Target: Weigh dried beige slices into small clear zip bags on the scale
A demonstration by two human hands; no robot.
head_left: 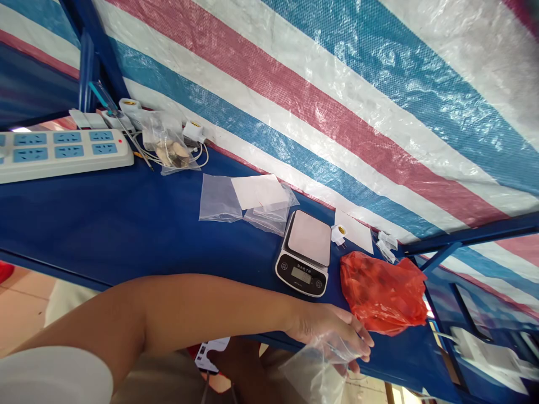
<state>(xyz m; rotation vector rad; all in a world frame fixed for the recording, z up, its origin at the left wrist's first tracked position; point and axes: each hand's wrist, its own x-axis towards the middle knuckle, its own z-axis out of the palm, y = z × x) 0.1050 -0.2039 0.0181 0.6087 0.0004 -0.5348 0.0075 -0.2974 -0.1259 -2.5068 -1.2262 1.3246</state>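
Observation:
My left hand (332,328) reaches across the front edge of the blue table (105,224), fingers curled around the top of a clear plastic bag (315,370) that hangs below the edge. Just beyond the hand lies a crumpled red plastic bag (383,294). A small digital scale (305,252) with an empty platform stands to the left of it. My right hand does not show.
A white power strip (63,151) lies at the far left beside a clear bag of small parts (168,146) and white sockets. Flat clear bags (219,196) and white paper (259,191) lie mid-table. A white socket (338,233) sits behind the scale. A striped tarp (337,84) backs the table.

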